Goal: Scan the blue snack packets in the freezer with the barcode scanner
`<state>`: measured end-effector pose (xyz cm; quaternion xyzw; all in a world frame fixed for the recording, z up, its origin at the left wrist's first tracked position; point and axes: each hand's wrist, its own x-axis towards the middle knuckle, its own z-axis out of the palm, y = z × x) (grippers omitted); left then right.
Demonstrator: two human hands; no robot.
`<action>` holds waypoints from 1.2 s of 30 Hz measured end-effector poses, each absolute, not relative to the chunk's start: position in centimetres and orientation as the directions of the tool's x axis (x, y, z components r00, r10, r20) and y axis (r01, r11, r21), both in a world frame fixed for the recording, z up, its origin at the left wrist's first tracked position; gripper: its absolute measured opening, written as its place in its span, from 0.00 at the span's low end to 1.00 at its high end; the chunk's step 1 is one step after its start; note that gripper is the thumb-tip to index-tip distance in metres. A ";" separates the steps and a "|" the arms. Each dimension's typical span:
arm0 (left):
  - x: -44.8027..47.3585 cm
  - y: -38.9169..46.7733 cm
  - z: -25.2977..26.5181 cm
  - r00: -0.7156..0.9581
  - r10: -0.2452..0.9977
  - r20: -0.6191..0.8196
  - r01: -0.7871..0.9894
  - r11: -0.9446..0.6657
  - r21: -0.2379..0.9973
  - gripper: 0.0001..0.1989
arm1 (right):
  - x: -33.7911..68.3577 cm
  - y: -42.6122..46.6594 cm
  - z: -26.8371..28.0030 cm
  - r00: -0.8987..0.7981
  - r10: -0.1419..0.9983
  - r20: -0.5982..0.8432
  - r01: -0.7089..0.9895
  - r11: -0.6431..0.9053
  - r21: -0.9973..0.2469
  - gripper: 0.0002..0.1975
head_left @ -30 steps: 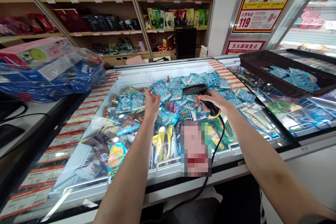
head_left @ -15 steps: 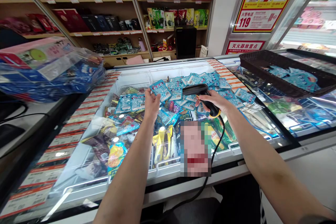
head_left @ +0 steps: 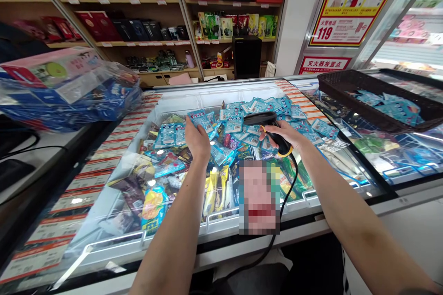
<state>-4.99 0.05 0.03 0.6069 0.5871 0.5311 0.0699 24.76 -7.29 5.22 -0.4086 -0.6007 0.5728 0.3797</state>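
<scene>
My left hand (head_left: 198, 139) grips a light blue snack packet (head_left: 201, 120) by its near edge, above the glass-topped freezer (head_left: 169, 258). Part of that packet is hidden behind my fingers. My right hand (head_left: 285, 134) is wrapped round the handle of a black barcode scanner (head_left: 260, 119), whose head points left, close to the packet. From the handle a black cable (head_left: 290, 184) hangs down over the freezer's front edge. Beneath and beyond both hands lies a loose pile of the same blue packets (head_left: 266, 105).
A dark brown basket (head_left: 332, 84) with more blue packets stands at the right. Plastic-wrapped boxes (head_left: 65, 78) are stacked at the left. Wooden shelves (head_left: 238, 7) with goods stand behind the freezer. Price labels (head_left: 86, 180) run along the freezer's left side.
My left hand has turned and shifted slightly left, tilting the packet and moving it away from the scanner. My right hand keeps its hold on the scanner.
</scene>
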 end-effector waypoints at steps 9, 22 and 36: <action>-5.6 -1.7 1.4 -0.367 0.710 0.601 0.856 0.006 0.517 0.25 | 24.9 -7.4 5.1 -0.379 0.925 0.004 0.035 0.019 -0.999 0.21; -6.2 -0.8 -0.4 -0.156 0.822 0.548 0.947 -0.034 0.320 0.14 | 25.2 -6.9 4.7 -0.362 0.932 0.005 0.029 0.017 -0.999 0.21; -1.7 -1.3 1.8 0.037 0.922 0.386 0.935 -0.168 0.312 0.29 | 25.3 -6.6 4.4 -0.385 0.923 0.026 -0.011 0.023 -1.000 0.21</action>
